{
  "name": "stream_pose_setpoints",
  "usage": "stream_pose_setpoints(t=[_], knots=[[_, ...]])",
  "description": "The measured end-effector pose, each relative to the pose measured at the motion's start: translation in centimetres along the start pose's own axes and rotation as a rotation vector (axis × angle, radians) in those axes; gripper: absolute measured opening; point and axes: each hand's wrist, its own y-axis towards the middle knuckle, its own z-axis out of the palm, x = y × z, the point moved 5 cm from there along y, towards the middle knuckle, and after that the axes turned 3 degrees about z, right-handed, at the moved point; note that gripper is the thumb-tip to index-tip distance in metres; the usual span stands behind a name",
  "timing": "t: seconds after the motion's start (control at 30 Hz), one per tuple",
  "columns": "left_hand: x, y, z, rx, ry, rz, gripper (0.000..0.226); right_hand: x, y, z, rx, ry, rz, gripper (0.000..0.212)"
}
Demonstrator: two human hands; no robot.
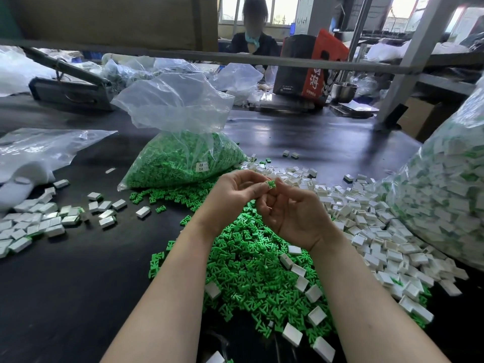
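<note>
Green clip (270, 184) pinched between left hand (233, 195) and right hand (293, 218) fingertips.
Few finished pieces (39, 221) at left; big green heap (248, 271) remains.

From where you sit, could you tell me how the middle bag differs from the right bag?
The middle bag holds green pieces; the right bag holds white ones with green showing. The middle bag is smaller, its neck loose and upright; the right bag bulges past the frame. Both are clear plastic.
</note>
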Motion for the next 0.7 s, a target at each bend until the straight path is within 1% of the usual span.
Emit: stream_pose_setpoints(t=[0.1, 0.17, 0.3, 0.43, 0.57, 0.7], knots=[[0.33, 0.0, 0.88, 0.095, 0.022, -0.038, 0.016, -0.09, -0.08, -0.07, -0.001, 0.022, 0.007, 0.025], [0.49, 0.08, 1.08, 0.12, 0.033, -0.044, 0.015, -0.21, -0.11, -0.14, -0.006, 0.042, 0.021, 0.023], [0.53, 0.14, 0.86, 0.107, 0.076, -0.047, 0.013, -0.5, 0.0, -0.03, -0.013, 0.061, 0.053, 0.023], [0.43, 0.06, 1.03, 0.112, 0.087, -0.047, 0.013, -0.52, 0.04, -0.02, 0.006, 0.052, 0.045, 0.022], [0.3, -0.01, 1.23, 0.101, 0.029, -0.034, 0.016, -0.45, 0.07, 0.02, 0.035, 0.091, 0.007, 0.022], [0.32, -0.08, 1.17, 0.113, 0.021, -0.035, 0.015, -0.53, 0.12, 0.0, 0.039, 0.084, -0.005, 0.021]])
